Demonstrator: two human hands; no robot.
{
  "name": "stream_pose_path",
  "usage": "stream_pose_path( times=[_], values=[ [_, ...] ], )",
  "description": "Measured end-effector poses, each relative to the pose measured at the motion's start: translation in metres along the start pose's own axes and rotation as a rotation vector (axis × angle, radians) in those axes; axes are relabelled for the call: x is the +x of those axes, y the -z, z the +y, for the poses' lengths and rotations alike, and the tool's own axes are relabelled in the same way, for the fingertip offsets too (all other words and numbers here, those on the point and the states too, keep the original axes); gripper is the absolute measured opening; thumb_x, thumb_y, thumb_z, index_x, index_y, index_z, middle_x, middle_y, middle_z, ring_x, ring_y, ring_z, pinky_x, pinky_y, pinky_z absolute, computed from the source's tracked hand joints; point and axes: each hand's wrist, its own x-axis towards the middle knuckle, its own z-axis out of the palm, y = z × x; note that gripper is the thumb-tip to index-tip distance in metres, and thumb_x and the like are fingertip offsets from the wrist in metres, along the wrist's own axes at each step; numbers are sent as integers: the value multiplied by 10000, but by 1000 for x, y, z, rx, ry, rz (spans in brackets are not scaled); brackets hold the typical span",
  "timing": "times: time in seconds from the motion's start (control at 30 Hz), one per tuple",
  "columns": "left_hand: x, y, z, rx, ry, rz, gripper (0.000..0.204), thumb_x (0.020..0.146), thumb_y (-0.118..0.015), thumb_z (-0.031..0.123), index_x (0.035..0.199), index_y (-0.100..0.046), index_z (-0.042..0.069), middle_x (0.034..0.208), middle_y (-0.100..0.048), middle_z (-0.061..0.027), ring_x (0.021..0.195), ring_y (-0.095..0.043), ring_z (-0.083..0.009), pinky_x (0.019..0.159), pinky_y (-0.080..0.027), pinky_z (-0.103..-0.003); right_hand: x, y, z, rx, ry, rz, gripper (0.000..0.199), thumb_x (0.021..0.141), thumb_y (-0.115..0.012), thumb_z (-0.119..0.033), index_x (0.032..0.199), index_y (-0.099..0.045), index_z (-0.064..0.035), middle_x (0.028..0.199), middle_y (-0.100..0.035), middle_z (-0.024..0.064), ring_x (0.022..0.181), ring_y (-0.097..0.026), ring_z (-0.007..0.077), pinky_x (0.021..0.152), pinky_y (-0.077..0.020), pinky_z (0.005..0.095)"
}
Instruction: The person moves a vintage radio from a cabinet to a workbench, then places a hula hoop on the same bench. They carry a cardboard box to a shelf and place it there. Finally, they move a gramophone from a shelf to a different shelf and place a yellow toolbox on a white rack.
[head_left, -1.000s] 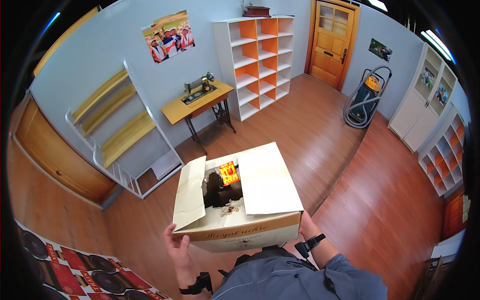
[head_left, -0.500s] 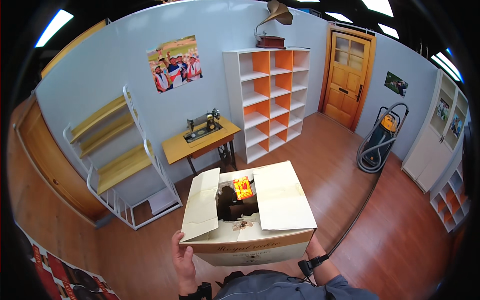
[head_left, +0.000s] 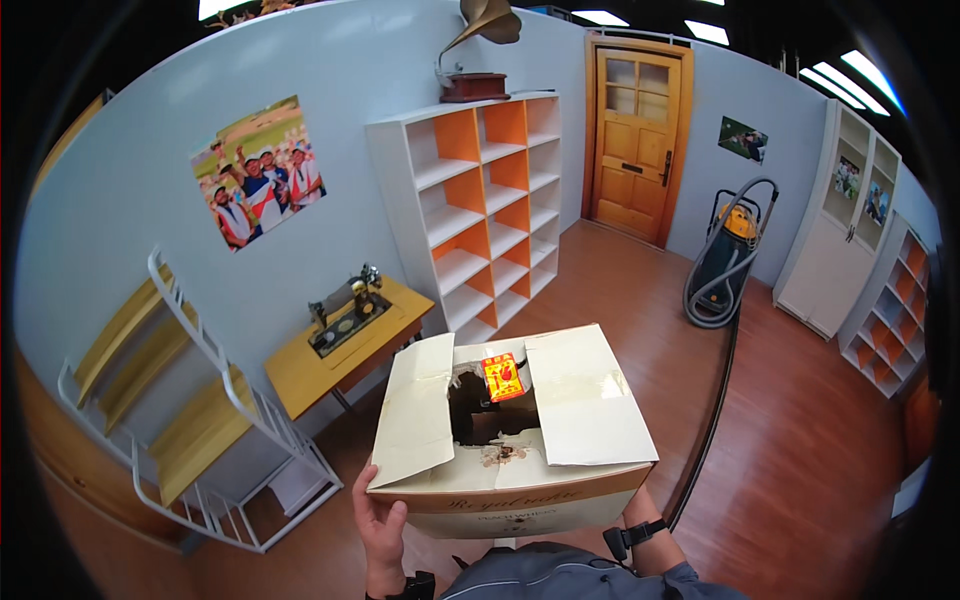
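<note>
A cream cardboard box (head_left: pixel 595 400) with a brown band is held in front of my body. Its top has a ragged opening between the side flaps, and the inside looks dark. In that opening sits a small red and yellow packet (head_left: pixel 503 377), with something black under it that I cannot make out. My left hand (head_left: pixel 380 522) grips the box's near left corner, thumb on the front side and fingers partly hidden. My right hand (head_left: pixel 637 506) supports the near right side; its fingers are hidden behind and under the box.
Left of the box stand a white metal rack (head_left: pixel 205 425) and a sewing machine table (head_left: pixel 290 372). Ahead is a white and orange shelf unit (head_left: pixel 400 190) with a gramophone (head_left: pixel 473 87) on top. A vacuum cleaner (head_left: pixel 728 255) trails a dark hose near a wooden door (head_left: pixel 632 150).
The room has shifted left and nearer in view as I move forward and turn right. The box stays in both hands, a little further right in the picture.
</note>
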Motion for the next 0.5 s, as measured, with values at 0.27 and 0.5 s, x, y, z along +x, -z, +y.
stream_pose_path(
  times=[0.27, 0.5],
  values=[
    [162, 6, -70, -92, 6, -253, 760, 805, -667, 8, 1498, -366, 83, 1619, -286, -228, 1489, -319, -354, 1225, -255, -459, 85, -36, -20, -4, 148, 159, 452, 1046, -530, -351, 1358, -595, -32, 1285, -663, 104, 1165, -636, 204, 978, -519, 363],
    [217, 10, -140, -32, 75, -222, 943, 813, -740, 81, 1578, -188, 68, 1582, -319, -199, 1461, -348, -312, 1207, -280, -436, 157, -51, -25, 6, 225, 228, 449, 1044, -532, -352, 1349, -602, -29, 1274, -668, 103, 1156, -641, 204, 972, -521, 362]
  ],
)
